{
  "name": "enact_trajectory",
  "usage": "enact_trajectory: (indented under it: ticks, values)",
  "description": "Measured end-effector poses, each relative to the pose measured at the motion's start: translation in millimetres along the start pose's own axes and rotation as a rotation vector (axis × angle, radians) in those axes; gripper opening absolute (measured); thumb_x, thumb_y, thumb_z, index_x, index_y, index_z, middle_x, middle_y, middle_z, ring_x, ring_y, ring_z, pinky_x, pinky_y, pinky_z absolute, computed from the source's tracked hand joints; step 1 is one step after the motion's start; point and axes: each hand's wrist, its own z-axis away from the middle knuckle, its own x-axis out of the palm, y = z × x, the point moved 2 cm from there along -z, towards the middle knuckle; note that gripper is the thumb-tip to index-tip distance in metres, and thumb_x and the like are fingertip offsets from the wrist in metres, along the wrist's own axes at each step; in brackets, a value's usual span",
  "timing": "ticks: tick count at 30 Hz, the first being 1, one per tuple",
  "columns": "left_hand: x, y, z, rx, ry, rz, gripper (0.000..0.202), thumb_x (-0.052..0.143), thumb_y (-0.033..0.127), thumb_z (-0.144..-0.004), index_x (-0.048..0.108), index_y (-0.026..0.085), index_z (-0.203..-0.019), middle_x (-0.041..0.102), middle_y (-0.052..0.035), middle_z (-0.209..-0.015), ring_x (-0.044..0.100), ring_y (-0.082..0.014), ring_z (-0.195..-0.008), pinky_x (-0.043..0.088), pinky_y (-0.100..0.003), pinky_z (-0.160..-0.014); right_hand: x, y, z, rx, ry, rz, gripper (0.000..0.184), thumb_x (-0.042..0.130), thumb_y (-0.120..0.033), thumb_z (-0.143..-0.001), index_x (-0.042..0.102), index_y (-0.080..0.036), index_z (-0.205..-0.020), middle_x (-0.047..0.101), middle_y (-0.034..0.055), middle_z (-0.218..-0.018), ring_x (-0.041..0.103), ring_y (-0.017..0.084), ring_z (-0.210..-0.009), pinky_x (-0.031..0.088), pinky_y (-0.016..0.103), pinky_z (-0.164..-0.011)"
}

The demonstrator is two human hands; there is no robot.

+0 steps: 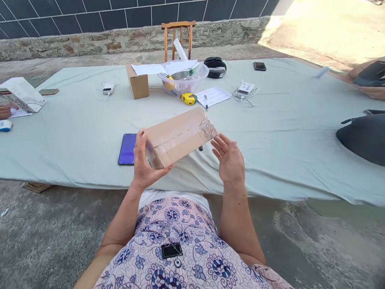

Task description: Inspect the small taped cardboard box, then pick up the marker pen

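A brown cardboard box point(177, 138) is held up, tilted, over the near side of the table, with dark scribbled lines at its right end. My left hand point(143, 162) grips the box's left end between thumb and fingers. My right hand point(231, 158) is at the right end, palm up, its fingers apart and by the lower corner; whether they touch the box I cannot tell. A phone with a purple screen point(126, 149) lies just left of my left hand, partly covered by it. A small dark object point(201, 148) peeks out under the box.
Across the table stand another cardboard box point(140, 86), a plastic basket point(192, 83) with odds and ends, a yellow tape measure point(189, 98), a paper sheet point(214, 96) with a pen, and white corded devices point(244, 90). Other people's hands show at the far left point(5, 111) and right point(373, 92).
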Motion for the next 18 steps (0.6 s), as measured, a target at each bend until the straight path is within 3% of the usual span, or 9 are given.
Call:
enact_trajectory:
  ticks: [4,7,10,13,18]
  values:
    - [8.8,9.7,-5.3,0.025,0.006,-0.095,0.108,0.105,0.030,-0.048,0.055,0.025,-0.143,0.043,-0.0169,-0.166,0.028,-0.0413,-0.160,0.021,-0.058,-0.130,10.7,-5.3,13.4,-0.219,-0.043,0.143,0.076,0.060,-0.075,-0.092,0.044,-0.038,-0.156,0.056,0.0119,-0.158,0.056,0.035,-0.146,0.043,0.065,-0.118]
    - [15.7,12.1,-9.5,-0.002,0.004,-0.100,0.103,0.105,0.033,-0.046,0.059,0.026,-0.137,0.047,-0.0164,-0.163,0.025,-0.0446,-0.161,0.016,-0.061,-0.130,24.3,-15.4,28.1,-0.409,-0.078,0.309,0.090,0.069,-0.074,-0.087,0.032,-0.041,-0.163,0.040,0.0108,-0.170,0.041,0.040,-0.156,0.037,0.073,-0.121]
    - [21.7,11.9,-9.3,0.000,-0.019,-0.107,0.094,0.105,0.036,-0.046,0.063,0.026,-0.129,0.051,-0.0170,-0.159,0.026,-0.0464,-0.160,0.016,-0.062,-0.129,40.2,-32.0,43.0,-0.601,-0.149,0.457,0.096,0.069,-0.076,-0.086,0.027,-0.043,-0.165,0.035,0.0079,-0.173,0.031,0.041,-0.161,0.031,0.075,-0.125]
    - [27.6,11.3,-4.6,0.028,-0.070,-0.137,0.088,0.106,0.046,-0.044,0.066,0.027,-0.120,0.052,-0.0171,-0.158,0.027,-0.0481,-0.158,0.016,-0.063,-0.127,52.1,-47.4,53.6,-0.727,-0.224,0.502,0.097,0.063,-0.081,-0.086,0.025,-0.042,-0.167,0.036,0.0083,-0.172,0.031,0.041,-0.161,0.031,0.073,-0.127]
    - [37.7,13.9,2.9,0.131,-0.122,-0.242,0.093,0.100,0.062,-0.050,0.065,0.028,-0.128,0.045,-0.0160,-0.165,0.025,-0.0483,-0.159,0.014,-0.065,-0.127,57.9,-52.9,59.6,-0.759,-0.321,0.529,0.098,0.068,-0.078,-0.085,0.027,-0.042,-0.167,0.035,0.0080,-0.173,0.035,0.041,-0.159,0.030,0.072,-0.128]
